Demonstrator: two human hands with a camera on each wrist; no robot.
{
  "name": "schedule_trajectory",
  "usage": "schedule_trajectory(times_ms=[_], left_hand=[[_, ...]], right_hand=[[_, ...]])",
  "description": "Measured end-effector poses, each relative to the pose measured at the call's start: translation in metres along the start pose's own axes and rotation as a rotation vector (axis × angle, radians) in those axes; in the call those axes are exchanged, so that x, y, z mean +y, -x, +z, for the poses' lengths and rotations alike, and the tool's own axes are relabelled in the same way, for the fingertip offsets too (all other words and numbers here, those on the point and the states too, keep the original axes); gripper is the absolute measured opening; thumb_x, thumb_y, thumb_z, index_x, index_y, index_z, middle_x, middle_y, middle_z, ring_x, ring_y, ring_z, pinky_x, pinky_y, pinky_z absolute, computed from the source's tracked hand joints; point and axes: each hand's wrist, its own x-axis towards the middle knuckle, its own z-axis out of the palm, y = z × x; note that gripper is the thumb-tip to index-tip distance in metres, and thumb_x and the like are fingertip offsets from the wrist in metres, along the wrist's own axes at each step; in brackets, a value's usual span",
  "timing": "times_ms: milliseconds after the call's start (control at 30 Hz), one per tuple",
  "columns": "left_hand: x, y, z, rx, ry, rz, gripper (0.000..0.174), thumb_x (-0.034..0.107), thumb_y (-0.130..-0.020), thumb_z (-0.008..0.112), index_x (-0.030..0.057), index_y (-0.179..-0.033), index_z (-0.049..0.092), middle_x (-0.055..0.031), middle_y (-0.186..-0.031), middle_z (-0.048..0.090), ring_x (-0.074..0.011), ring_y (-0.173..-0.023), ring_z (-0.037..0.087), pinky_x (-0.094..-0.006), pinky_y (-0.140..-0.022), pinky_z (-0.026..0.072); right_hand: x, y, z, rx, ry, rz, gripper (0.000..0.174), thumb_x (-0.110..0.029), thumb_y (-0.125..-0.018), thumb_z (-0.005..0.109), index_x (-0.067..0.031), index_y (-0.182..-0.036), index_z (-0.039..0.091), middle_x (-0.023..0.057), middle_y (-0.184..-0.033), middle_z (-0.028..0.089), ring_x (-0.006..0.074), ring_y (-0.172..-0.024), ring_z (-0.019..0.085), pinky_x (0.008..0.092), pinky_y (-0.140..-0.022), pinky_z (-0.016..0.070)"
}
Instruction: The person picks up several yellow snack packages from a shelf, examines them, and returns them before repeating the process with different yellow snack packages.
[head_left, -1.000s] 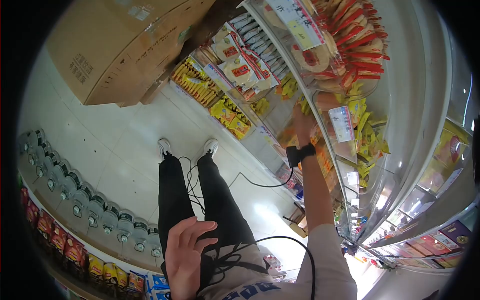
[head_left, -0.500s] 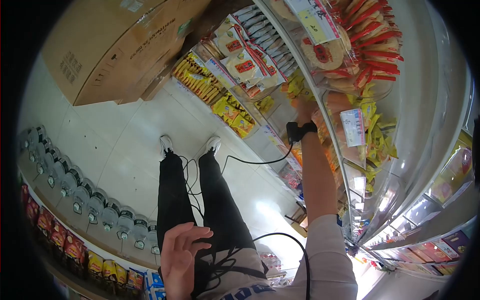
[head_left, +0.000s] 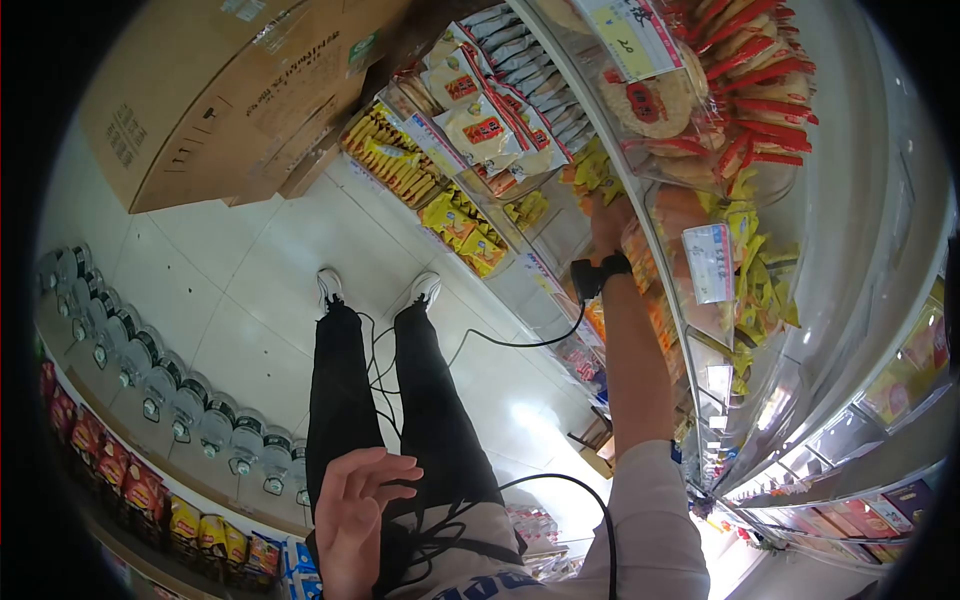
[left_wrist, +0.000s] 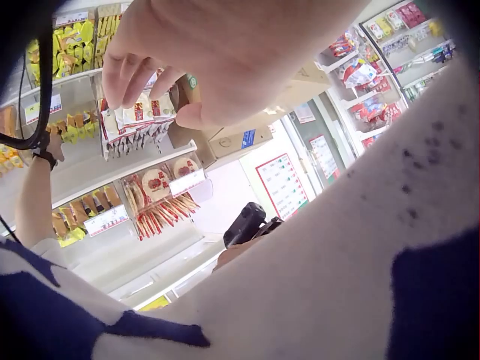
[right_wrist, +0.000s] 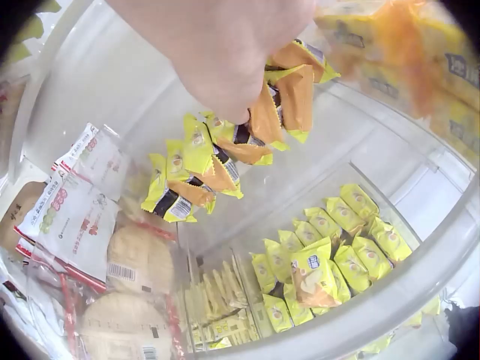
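My right hand [head_left: 610, 225] reaches into a shelf compartment, a black band on its wrist. In the right wrist view its curled fingers [right_wrist: 232, 105] grip at a row of yellow-and-orange snack packets [right_wrist: 202, 161], and the back of the hand hides the fingertips. More packets of this kind [right_wrist: 296, 97] stand just beyond the hand. My left hand [head_left: 355, 510] hangs in front of my body with loosely bent fingers and holds nothing. In the left wrist view that hand [left_wrist: 202, 60] overlaps the distant shelves.
White-and-red cracker bags [head_left: 490, 125] and small yellow packets [head_left: 460, 235] fill neighbouring bins. Round crackers [head_left: 650, 100] sit on the upper shelf. A large cardboard box [head_left: 230, 110] stands at upper left. Several clear jugs [head_left: 215, 425] line the floor. A black cable [head_left: 530, 345] runs to my right wrist.
My right hand has shifted slightly farther into the compartment, and yellow packets now bunch just beyond it. The left hand has lowered a little. The head view has turned slightly.
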Motion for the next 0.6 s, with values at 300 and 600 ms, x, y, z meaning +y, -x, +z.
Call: schedule_trajectory(times_ms=[300,600], left_hand=[[-0.002,-0.003,0.002,-0.004,0.009,-0.008,0.057,0.037,-0.093,0.065,-0.0033,-0.131,0.049,-0.0215,-0.119,0.064,-0.0311,-0.109,0.065,-0.0366,-0.092,0.0513],[-0.007,-0.005,0.007,-0.002,-0.014,-0.017,0.054,0.036,-0.094,0.063,-0.0037,-0.129,0.051,-0.0216,-0.118,0.065,-0.0309,-0.108,0.066,-0.0369,-0.093,0.0508]], right_hand=[[-0.013,0.008,-0.021,-0.188,0.288,0.022,0.059,-0.04,-0.089,0.067,-0.0022,-0.134,0.057,0.0255,-0.128,0.061,0.0457,-0.122,0.054,0.0536,-0.102,0.0424],[0.004,0.014,-0.017,-0.263,0.345,-0.024,0.076,-0.032,-0.083,0.077,-0.0084,-0.148,0.046,0.0232,-0.134,0.056,0.0434,-0.128,0.049,0.0537,-0.107,0.0393]])
